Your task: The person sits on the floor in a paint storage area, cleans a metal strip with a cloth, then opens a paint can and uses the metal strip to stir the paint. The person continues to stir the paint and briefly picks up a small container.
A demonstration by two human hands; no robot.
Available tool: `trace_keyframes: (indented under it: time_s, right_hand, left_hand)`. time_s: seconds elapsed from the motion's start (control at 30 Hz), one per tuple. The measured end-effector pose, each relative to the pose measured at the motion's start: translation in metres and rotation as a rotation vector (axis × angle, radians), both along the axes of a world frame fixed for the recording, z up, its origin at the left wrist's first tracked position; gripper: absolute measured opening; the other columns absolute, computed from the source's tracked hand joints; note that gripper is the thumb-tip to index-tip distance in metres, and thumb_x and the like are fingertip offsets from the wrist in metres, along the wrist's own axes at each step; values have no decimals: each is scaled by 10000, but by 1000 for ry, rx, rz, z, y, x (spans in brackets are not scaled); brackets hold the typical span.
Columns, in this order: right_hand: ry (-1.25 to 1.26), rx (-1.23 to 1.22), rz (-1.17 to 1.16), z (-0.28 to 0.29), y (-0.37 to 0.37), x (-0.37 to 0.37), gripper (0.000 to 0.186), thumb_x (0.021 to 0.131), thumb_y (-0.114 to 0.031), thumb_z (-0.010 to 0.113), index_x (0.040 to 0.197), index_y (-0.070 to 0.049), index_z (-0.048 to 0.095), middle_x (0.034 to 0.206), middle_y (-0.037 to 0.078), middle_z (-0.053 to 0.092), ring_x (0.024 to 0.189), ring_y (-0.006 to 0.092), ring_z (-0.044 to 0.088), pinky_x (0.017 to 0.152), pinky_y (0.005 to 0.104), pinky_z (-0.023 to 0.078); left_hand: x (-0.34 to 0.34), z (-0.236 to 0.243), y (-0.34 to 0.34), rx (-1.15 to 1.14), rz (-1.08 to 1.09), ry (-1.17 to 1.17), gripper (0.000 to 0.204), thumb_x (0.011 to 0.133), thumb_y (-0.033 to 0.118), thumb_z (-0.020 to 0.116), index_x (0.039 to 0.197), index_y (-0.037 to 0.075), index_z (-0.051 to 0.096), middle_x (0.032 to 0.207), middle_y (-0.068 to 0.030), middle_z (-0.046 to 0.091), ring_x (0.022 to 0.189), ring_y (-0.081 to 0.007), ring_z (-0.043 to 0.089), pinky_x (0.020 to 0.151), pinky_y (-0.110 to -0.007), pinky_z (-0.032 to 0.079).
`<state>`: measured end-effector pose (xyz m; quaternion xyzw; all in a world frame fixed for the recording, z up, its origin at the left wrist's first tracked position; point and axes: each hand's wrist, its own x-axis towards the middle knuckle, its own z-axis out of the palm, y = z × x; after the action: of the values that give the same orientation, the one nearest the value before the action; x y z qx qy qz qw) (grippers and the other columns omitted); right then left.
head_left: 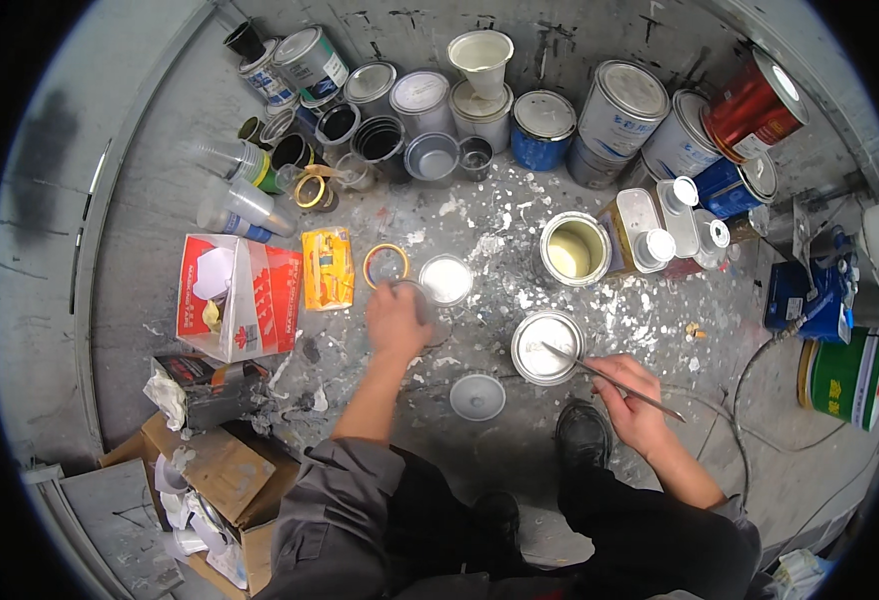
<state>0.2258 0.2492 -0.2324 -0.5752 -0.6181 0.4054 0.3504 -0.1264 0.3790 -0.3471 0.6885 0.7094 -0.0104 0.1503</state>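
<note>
My right hand (632, 398) is closed round a thin metal stirring stick (620, 384). The stick slants down to the left, its tip over a small round can (535, 368) that looks white on top. Further left, my left hand (398, 322) is smeared by motion and reaches low over the floor. It is between a yellow roll of tape (368, 262) and a round container with a white top (447, 280). A blurred greyish rim shows at its fingertips; whether it grips that, I cannot make out. A grey round lid (478, 397) lies nearer to me.
An open can of pale yellow paint (557, 240) stands beyond the small can, beside metal solvent tins (640, 222). Paint cans and plastic cups line the back wall. At left are a yellow packet (329, 270), a red box (260, 300) and a cardboard box (225, 470). A hose (742, 440) crosses the right.
</note>
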Motion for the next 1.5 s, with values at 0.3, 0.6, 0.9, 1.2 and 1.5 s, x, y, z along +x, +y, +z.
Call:
trace_keyframes:
  time_s: [0.3,0.6,0.9,1.2,1.5]
  right_hand:
    - [-12,16,13,2,1,0,328,900,50,675,1209,-44,729,1024,153,703,885,293,685,777,346,549]
    - [37,-55,-41,-2,-3,9,317,916,39,678,1217,-50,729,1017,148,706,842,276,686,740,338,546]
    - [16,-39,-29,1,-6,14,325,911,42,687,1223,-42,726,1032,147,709,859,276,692,749,331,549]
    - [18,-23,12,3,-2,15,344,917,45,680,1247,-45,713,1071,153,707,898,294,699,784,340,558]
    - [21,-15,18,4,0,15,337,921,39,684,1247,-41,709,1071,153,708,898,302,698,788,346,560]
  left_hand:
    - [-14,-8,0,210,37,147,501,803,209,829,1208,66,571,1370,-230,528,1244,-414,555,1056,-472,468]
    - [9,-39,31,105,229,-459,355,961,141,626,1277,2,547,1123,-238,711,1068,-456,672,924,-489,530]
    - [47,-36,48,-44,346,-672,361,992,205,586,1312,42,538,1010,-175,707,946,-307,694,846,-415,532]
    - [63,-40,49,-500,777,-1017,318,1070,268,508,1370,169,470,1133,-69,606,926,-227,671,807,-389,552]
    - [86,-30,45,-542,925,-1177,351,1025,171,500,1371,162,449,1216,-101,560,986,-267,653,847,-408,558]
